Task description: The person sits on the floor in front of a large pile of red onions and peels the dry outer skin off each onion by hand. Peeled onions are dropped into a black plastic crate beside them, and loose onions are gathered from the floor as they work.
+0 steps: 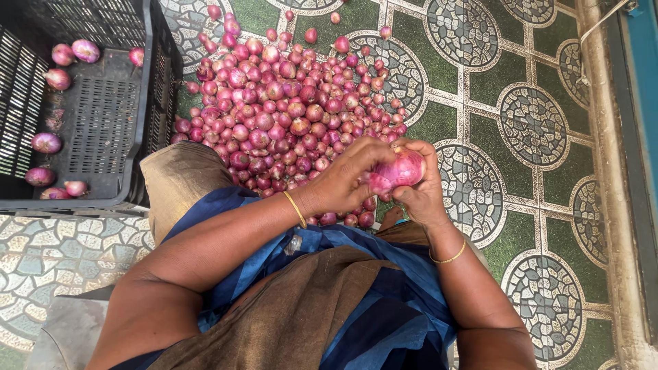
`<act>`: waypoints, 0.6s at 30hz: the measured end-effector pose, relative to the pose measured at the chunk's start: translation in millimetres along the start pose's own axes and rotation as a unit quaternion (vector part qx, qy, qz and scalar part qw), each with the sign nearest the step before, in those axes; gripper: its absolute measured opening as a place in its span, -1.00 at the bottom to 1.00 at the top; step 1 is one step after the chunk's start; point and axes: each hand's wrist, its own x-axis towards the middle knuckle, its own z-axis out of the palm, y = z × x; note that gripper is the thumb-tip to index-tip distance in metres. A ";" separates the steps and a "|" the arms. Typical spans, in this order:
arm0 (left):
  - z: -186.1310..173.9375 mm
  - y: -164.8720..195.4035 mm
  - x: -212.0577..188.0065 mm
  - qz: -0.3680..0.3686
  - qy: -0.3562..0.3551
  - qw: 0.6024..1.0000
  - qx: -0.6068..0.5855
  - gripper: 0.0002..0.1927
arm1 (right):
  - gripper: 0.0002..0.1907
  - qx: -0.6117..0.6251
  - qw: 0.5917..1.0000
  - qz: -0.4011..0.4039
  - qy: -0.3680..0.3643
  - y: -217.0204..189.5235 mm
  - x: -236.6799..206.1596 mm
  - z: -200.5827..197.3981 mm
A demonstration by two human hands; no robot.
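Both my hands meet over one large pink-red onion [401,170] held just above my lap. My left hand [346,179] curls over its left side with the fingertips on the skin. My right hand [419,193] cups it from the right and below. Each wrist carries a thin gold bangle. Right behind my hands lies a big heap of small red onions [288,116] spread on the patterned floor.
A black plastic crate [147,103] stands at the upper left with several onions [46,142] scattered inside. The floor is green tile with round mosaic patterns [533,125]. A kerb and blue door edge [620,171] run down the right. My knees and blue-brown garment [329,301] fill the foreground.
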 end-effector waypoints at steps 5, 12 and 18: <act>4.9 -3.2 -3.8 0.000 0.024 0.998 0.056 -0.77 | -0.25 0.063 0.996 0.045 0.034 -1.7 -0.4 7.8; 17.3 -17.4 -21.8 -0.027 -0.179 0.982 0.049 -0.78 | -0.38 0.230 0.959 0.097 0.136 -7.6 13.4 3.1; 5.8 -16.2 -13.8 -0.098 -0.046 0.993 0.049 -0.52 | -0.47 0.303 0.941 0.094 0.119 4.9 6.5 -2.2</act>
